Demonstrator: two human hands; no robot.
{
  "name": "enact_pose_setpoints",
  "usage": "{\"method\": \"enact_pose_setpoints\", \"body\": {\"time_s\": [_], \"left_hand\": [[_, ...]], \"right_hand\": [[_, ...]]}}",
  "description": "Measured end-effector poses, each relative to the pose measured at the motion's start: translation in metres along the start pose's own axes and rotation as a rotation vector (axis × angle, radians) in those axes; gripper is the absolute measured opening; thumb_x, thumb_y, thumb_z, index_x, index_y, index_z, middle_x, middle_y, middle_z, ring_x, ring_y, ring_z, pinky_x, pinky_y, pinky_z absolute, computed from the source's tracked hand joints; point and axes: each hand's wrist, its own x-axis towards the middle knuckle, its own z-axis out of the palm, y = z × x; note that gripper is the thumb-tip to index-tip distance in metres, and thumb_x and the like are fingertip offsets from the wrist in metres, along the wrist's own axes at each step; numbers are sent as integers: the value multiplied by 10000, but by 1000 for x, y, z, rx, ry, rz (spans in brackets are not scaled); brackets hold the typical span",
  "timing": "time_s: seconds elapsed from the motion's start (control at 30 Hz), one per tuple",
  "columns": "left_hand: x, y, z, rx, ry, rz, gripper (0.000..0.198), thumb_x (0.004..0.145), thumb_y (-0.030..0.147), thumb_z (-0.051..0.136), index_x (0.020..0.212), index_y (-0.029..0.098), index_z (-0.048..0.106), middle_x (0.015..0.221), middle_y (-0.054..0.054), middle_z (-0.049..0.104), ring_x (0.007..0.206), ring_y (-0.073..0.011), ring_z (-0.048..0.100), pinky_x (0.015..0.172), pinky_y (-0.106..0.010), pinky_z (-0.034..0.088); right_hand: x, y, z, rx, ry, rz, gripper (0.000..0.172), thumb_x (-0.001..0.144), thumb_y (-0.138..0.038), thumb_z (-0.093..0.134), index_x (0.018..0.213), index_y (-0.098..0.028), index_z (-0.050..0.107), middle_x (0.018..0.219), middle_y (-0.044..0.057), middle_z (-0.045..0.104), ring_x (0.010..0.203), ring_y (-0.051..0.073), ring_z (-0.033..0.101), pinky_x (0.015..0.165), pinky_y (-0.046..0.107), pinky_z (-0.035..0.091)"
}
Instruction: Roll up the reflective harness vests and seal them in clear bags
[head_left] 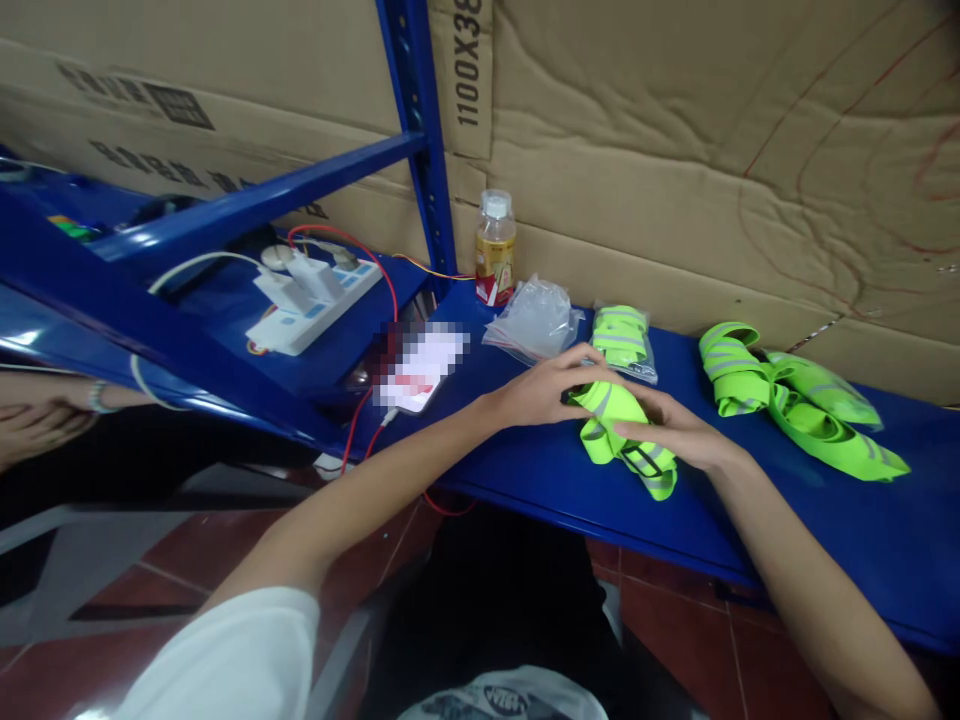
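Between my hands is a neon-yellow reflective strap (616, 408), bunched in loops, with grey stripes and a black buckle (642, 460). My left hand (551, 388) grips its upper left side, fingers curled over the top. My right hand (679, 430) closes on it from the right, the thumb lying across the front. The strap's lower loops hang just over the blue shelf. Behind my hands lies a folded strap in a clear bag (621, 338). To the right sit a rolled strap (733, 372) and a looser folded one (832, 430).
Clear plastic bags (534, 318) lie beside a bottle (496, 250) at the back. A phone (420, 375) with a red cable rests at left, near a white power strip (315, 308). A blue post (420, 130) rises behind. Another person's hand (45, 430) shows far left.
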Motion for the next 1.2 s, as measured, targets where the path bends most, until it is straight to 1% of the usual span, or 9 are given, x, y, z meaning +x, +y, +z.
{"method": "enact_pose_setpoints", "body": {"time_s": [0.17, 0.37, 0.47, 0.53, 0.7, 0.83, 0.97, 1.07, 1.2], "left_hand": [[-3, -12, 5, 81, 63, -8, 570, 993, 330, 735, 1545, 341, 594, 1280, -96, 557, 1106, -215, 621, 1039, -408, 574], [0, -5, 5, 133, 52, 45, 523, 1063, 331, 616, 1580, 288, 548, 1309, -113, 607, 1220, -227, 637, 1090, -384, 550], [3, 5, -18, 249, -9, 36, 631, 1041, 403, 651, 1635, 281, 475, 1400, -138, 613, 1321, -272, 603, 1146, -439, 520], [3, 7, -41, 384, -45, -16, 674, 971, 403, 738, 1593, 242, 534, 1413, -153, 627, 1342, -316, 587, 1191, -499, 480], [-4, -6, -80, 742, -131, -372, 417, 871, 102, 668, 1272, 144, 775, 1301, -195, 739, 1270, -377, 674, 1133, -564, 494], [-6, -12, -79, 800, -160, -445, 454, 930, 24, 506, 1272, 145, 777, 1222, -169, 791, 1156, -300, 749, 1006, -432, 563], [-4, -10, -74, 844, -185, -380, 497, 894, 58, 620, 1368, 165, 720, 1320, -162, 750, 1249, -307, 710, 1056, -428, 544], [2, -8, -74, 886, -216, -462, 409, 944, 94, 611, 1332, 150, 728, 1237, -170, 779, 1179, -317, 745, 989, -417, 564], [16, -5, -68, 901, -55, -469, 344, 1053, 165, 514, 1323, 168, 727, 1121, -156, 815, 1066, -282, 784, 899, -367, 567]], "right_hand": [[2, -2, 10, -96, 109, -7, 570, 850, -602, 844, 1223, -178, 766, 1071, 85, 830, 902, 265, 770, 778, 386, 649], [4, 0, 14, -113, 177, -119, 637, 787, -562, 905, 1266, -177, 739, 1176, 95, 820, 997, 288, 771, 886, 422, 650], [7, 5, 14, -28, 247, -48, 612, 804, -599, 883, 1227, -174, 757, 1119, 106, 834, 926, 286, 784, 818, 413, 660], [11, 11, 12, 68, 294, 12, 602, 789, -620, 889, 1181, -180, 769, 1091, 115, 841, 870, 288, 791, 753, 405, 663], [18, 22, 4, 233, 341, 99, 593, 714, -590, 956, 1103, -176, 787, 1009, 122, 851, 734, 266, 782, 642, 375, 652], [19, 24, 7, 287, 321, 103, 577, 726, -549, 966, 1131, -177, 791, 1015, 118, 855, 715, 248, 782, 650, 363, 662], [21, 25, 13, 285, 334, 65, 578, 716, -555, 969, 1121, -180, 798, 1009, 108, 857, 747, 255, 799, 668, 346, 659], [23, 22, 15, 299, 357, 48, 565, 673, -553, 992, 1063, -187, 807, 997, 102, 859, 751, 250, 801, 680, 335, 653], [26, 10, 20, 327, 353, -1, 537, 654, -571, 994, 998, -200, 814, 973, 102, 857, 750, 261, 798, 687, 358, 655]]}}
